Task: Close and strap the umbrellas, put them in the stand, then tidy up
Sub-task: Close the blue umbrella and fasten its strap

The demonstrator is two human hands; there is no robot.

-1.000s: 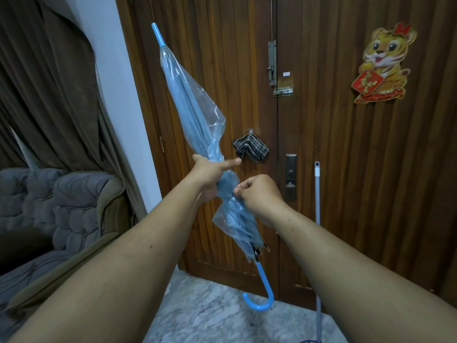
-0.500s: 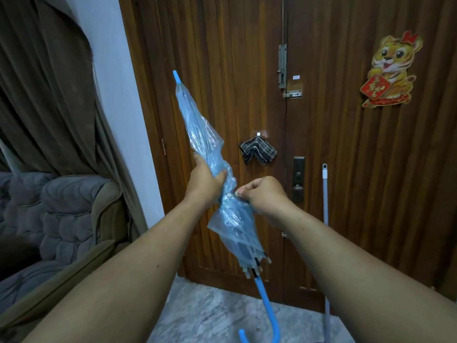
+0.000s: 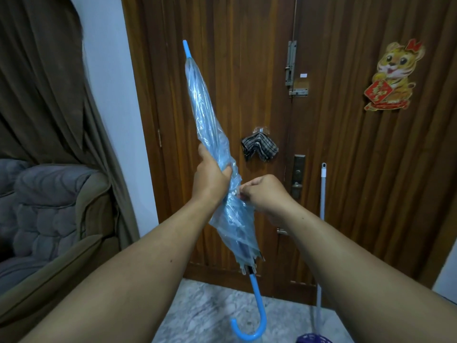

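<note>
So your left hand [image 3: 210,175] wraps the clear blue umbrella [image 3: 210,134] mid-canopy, fingers curled tight around the bunched plastic. Your right hand [image 3: 264,194] sits just beside it, fingertips pinched on something small and white at the canopy, likely the strap snap, too small to tell. Umbrella is folded, tilted, tip up-left, blue hook handle [image 3: 254,318] hanging low over the marble floor [image 3: 197,308], before the wooden door [image 3: 247,70].

The umbrella [image 3: 212,149] now stands more upright, its plastic gathered tighter than a second ago. The left hand [image 3: 210,179] has closed fully around it, forefinger no longer outstretched, and the right hand [image 3: 264,194] pinches lower, at the middle.
</note>
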